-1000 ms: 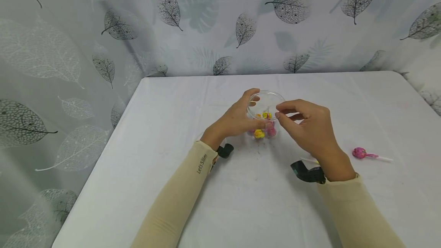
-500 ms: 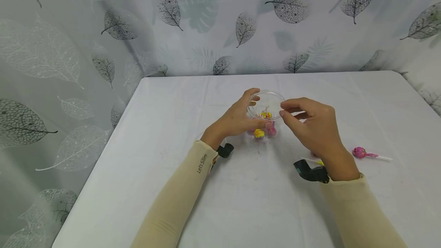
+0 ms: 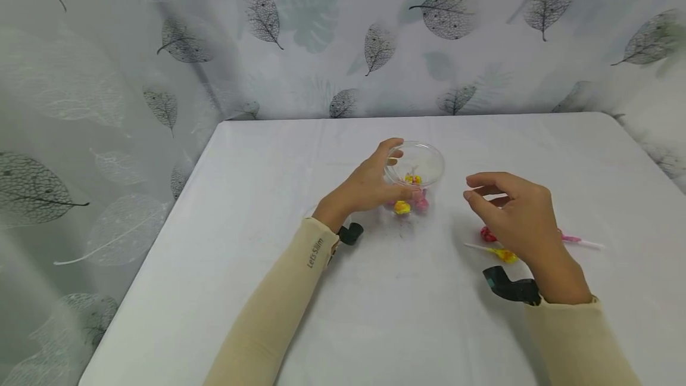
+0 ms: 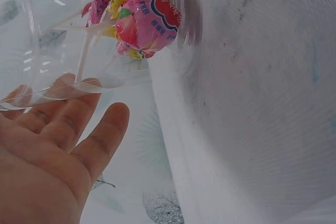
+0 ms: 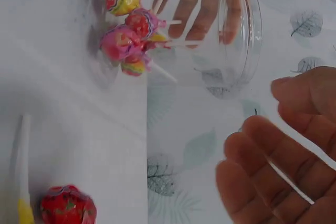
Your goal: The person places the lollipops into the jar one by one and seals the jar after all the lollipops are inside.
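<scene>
My left hand (image 3: pixel 358 191) grips a clear, round plastic jar (image 3: pixel 442 163) of wrapped lollipops (image 3: pixel 402 207) on the tabletop (image 3: pixel 386 314); my right hand (image 3: pixel 515 210) — released — partly blocks a pink-wrapped lollipop (image 3: pixel 579 240) and red-wrapped candy (image 3: pixel 487 234) near a yellow-wrapped lollipop (image 3: pixel 505 255).

My left sleeve (image 3: pixel 273 302), seven o'clock: cream, black "LetsSlim" lettering (image 3: pixel 315 254) near left cuff (image 3: pixel 318 232). Right sleeve (image 3: pixel 581 350), four o'clock: cream. Curved black piece (image 3: pixel 351 234), left cuff's three o'clock; matching black piece (image 3: pixel 509 288), right cuff's (image 3: pixel 563 310) ten. My left hand (image 3: pixel 361 188), right hand (image 3: pixel 520 213) bare.

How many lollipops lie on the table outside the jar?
3: red one and yellow one near the right hand, pink one partly behind it. More may be hidden.
</scene>
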### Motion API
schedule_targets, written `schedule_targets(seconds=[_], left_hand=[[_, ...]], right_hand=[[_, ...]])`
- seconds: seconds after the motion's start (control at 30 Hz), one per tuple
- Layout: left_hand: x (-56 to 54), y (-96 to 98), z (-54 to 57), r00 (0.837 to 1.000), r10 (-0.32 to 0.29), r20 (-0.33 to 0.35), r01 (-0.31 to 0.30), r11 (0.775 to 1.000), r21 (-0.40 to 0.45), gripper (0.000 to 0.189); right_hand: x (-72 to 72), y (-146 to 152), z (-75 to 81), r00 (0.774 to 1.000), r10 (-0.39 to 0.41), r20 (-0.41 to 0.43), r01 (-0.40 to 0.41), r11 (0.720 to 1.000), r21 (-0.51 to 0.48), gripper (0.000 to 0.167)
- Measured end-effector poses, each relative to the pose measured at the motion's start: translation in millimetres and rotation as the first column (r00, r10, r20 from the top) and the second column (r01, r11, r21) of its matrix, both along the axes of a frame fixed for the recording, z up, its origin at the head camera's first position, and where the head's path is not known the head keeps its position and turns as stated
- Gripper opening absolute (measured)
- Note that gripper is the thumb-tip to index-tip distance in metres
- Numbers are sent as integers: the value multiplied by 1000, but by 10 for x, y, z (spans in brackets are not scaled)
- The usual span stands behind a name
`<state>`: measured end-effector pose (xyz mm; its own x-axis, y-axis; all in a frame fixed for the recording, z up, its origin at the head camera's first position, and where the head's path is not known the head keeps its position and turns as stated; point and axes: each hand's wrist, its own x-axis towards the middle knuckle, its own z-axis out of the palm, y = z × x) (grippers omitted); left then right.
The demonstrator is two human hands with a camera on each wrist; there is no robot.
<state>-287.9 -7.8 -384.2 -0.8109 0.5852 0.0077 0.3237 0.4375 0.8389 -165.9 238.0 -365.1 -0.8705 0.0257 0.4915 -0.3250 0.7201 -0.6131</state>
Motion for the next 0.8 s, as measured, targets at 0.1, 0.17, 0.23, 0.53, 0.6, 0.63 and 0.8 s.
schedule_targets(seconds=[0.1, 0.17, 0.23, 0.53, 0.6, 0.63, 0.8], left_hand=[[-2, -6, 4, 1000, 0, 1, 0, 1000, -4, 106], [-5, -7, 5, 1000, -1, 1, 1, 1000, -3, 106], [-7, -3, 3, 1000, -3, 0, 3, 1000, -5, 105], [-20, -3, -3, 1000, -12, -16, 12, 1000, -7, 101], [-20, -1, -3, 1000, -12, -16, 12, 1000, -5, 101], [-21, 1, -3, 1000, -12, -16, 12, 1000, -3, 102], [-21, 7, -9, 1000, -13, -12, 13, 1000, 4, 103]], right_hand=[[76, 118, -26, 991, -12, 132, 3, 998, 66, 24], [121, 192, -42, 975, -17, 223, -10, 993, 120, 26], [162, 258, -55, 950, -25, 312, -27, 987, 160, 28], [251, 436, -125, 860, -42, 508, -99, 964, 247, 17], [268, 464, -140, 846, -39, 532, -119, 958, 260, 16], [275, 476, -148, 839, -39, 543, -129, 955, 268, 16], [303, 522, -175, 802, -32, 596, -166, 947, 275, 15]])
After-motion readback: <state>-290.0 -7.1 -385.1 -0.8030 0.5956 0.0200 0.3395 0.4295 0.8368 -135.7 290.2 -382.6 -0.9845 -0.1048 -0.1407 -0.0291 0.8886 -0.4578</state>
